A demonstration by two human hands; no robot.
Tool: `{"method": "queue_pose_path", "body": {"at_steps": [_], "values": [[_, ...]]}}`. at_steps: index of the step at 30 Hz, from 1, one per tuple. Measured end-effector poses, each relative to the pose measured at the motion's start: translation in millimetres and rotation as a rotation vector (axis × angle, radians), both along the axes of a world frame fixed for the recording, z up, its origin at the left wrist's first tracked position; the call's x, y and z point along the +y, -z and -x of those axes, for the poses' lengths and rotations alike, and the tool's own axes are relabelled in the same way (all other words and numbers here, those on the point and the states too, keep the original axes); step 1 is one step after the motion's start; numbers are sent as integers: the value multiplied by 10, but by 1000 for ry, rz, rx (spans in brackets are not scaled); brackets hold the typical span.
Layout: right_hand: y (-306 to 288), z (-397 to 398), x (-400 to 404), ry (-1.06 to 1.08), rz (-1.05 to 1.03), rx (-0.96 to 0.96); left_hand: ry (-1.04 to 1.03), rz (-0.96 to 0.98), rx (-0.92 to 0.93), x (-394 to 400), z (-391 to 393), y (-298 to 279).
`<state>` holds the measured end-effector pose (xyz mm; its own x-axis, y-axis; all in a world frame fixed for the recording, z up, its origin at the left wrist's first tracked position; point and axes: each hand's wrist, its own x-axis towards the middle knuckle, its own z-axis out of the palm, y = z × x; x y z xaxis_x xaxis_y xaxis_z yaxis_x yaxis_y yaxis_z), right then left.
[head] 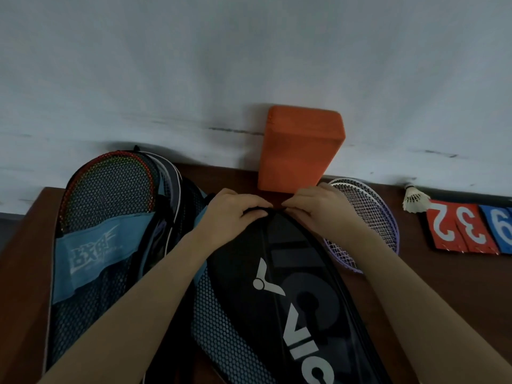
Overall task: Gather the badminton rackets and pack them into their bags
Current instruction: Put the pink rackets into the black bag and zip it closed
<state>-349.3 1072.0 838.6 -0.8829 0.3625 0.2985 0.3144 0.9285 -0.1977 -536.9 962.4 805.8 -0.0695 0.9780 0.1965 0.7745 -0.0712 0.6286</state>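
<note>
Black racket bag (291, 286) lies nearest; left hand (230, 214) grips its far end, right hand (318, 209) pinches there, probably the zipper. Closing step likely; purple rackets (368, 217) on the right remain unpacked.

Sports room, scoreboard numbers (468, 227), shuttlecock (414, 201)

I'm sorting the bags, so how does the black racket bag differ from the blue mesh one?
The black racket bag is solid fabric with large white lettering; both hands grip its top end. The blue mesh bag is see-through with a blue band, untouched, and a red-framed racket shows inside. Both lie on the brown table.
</note>
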Motion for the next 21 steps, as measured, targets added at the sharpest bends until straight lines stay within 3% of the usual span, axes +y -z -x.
{"method": "queue_pose_path", "body": {"at_steps": [7,15,21], "values": [[29,143,112,-100,-56,-79,-113,58,-101,-34,-32,19],[286,202,7,-7,198,-1,-119,88,-200,-36,-55,112],[274,127,67,-22,114,-13,-41,55,-25,15,-19,158]]}}
